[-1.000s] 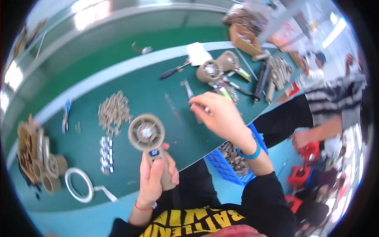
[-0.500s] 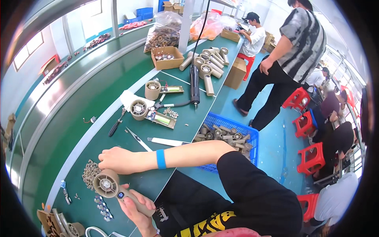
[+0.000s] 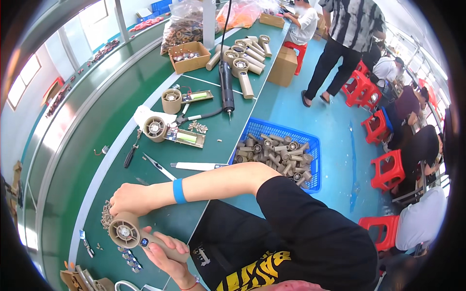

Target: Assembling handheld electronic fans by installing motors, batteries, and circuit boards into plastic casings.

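My left hand [image 3: 167,252] is closed around the handle of a beige handheld fan [image 3: 125,232], whose round grille faces up and whose small dark display is lit. Just beyond it my right hand [image 3: 130,200], with a blue band at the wrist, reaches down at the edge of a pile of small beige pieces [image 3: 105,216]. Its fingers are bent and drawn together; their tips are partly hidden, so anything pinched there cannot be made out. Small blue circuit boards [image 3: 130,260] lie beside the fan on the green bench [image 3: 160,194].
Tweezers [image 3: 159,166], a white-handled knife [image 3: 199,166] and a screwdriver [image 3: 130,156] lie beyond my right arm. Two opened fans [image 3: 155,129] lie farther off, beneath a hanging electric screwdriver [image 3: 226,87]. A blue basket [image 3: 315,165] of fan parts stands right; a person [image 3: 335,63] stands in the aisle.
My right hand has moved slightly down toward the pile of small pieces. The left hand still holds the fan. The view has shifted, and the standing person has walked farther off.
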Demonstrator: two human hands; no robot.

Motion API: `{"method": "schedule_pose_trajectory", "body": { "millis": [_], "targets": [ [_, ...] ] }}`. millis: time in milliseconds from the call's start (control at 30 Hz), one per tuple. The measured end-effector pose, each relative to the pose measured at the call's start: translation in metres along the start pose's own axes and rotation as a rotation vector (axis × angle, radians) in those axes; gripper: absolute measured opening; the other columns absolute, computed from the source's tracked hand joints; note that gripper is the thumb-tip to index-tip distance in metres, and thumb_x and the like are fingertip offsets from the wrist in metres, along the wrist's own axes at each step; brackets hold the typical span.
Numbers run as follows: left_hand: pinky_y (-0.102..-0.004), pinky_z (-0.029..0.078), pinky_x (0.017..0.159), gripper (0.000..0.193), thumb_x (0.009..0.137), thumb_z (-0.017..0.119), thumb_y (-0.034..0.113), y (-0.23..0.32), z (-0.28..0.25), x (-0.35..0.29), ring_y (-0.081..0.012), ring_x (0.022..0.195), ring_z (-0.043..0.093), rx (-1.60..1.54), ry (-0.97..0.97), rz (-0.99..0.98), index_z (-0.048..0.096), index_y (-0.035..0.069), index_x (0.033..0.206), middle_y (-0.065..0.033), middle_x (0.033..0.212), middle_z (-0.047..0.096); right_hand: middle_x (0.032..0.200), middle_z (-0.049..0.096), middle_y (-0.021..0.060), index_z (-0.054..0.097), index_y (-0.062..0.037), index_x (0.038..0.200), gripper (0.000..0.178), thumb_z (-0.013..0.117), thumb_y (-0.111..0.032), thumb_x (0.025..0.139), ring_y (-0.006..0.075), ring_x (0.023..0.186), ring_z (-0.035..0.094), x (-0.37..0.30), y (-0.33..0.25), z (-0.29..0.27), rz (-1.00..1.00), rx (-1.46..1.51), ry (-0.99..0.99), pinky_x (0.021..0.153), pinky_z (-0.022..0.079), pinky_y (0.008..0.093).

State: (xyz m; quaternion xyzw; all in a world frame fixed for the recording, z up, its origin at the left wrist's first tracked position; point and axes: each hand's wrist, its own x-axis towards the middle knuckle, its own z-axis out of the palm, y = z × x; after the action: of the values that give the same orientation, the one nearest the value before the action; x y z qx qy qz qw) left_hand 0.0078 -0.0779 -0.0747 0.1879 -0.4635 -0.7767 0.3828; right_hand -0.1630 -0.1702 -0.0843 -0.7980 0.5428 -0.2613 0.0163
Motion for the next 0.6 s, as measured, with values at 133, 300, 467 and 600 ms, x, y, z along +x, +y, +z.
{"method": "schedule_pose_trajectory", "body": {
  "millis": [133,300,467,600],
  "targets": [
    [-0.0243,0.042,0.040,0.053,0.100,0.049,0.041,0.001,-0.004,-0.001,-0.0119,0.044,0.046,0.022,0.029,0.007,0.031,0.002,0.131,-0.0042,0.071,0.044,0.083,0.066,0.0082,0.067,-0.0131,0.090,0.018,0.071,-0.013,0.072,0.0288,0.079,0.067,-0.001,-0.005,0.003,0.008,0.135,0.124,0.066,0.053,0.0397],
    [-0.0208,0.035,0.040,0.049,0.101,0.044,0.039,0.001,0.005,0.001,-0.0069,0.047,0.039,0.103,0.024,0.021,0.035,0.003,0.132,-0.0006,0.071,0.040,0.081,0.069,0.0095,0.070,-0.0093,0.088,0.014,0.070,-0.010,0.073,0.0292,0.076,0.067,0.001,0.003,-0.005,0.118,0.283,0.023,0.067,0.052,0.0390],
    [-0.0215,0.036,0.040,0.049,0.102,0.044,0.038,0.001,-0.004,0.004,-0.0079,0.048,0.039,0.003,-0.003,0.011,0.034,0.004,0.136,-0.0008,0.072,0.040,0.078,0.069,0.0113,0.070,-0.0042,0.084,0.015,0.072,-0.013,0.072,0.0290,0.074,0.067,0.002,0.009,0.000,0.158,0.519,0.104,0.066,0.051,0.0381],
    [-0.0290,0.044,0.041,0.056,0.098,0.053,0.038,0.000,-0.015,0.003,-0.0161,0.045,0.047,-0.084,0.022,-0.055,0.032,0.001,0.132,-0.0054,0.069,0.043,0.081,0.071,0.0095,0.070,-0.0040,0.086,0.011,0.070,-0.012,0.079,0.0208,0.074,0.068,-0.011,0.006,-0.026,0.109,0.677,0.211,0.068,0.053,0.0332]
  ]
}}
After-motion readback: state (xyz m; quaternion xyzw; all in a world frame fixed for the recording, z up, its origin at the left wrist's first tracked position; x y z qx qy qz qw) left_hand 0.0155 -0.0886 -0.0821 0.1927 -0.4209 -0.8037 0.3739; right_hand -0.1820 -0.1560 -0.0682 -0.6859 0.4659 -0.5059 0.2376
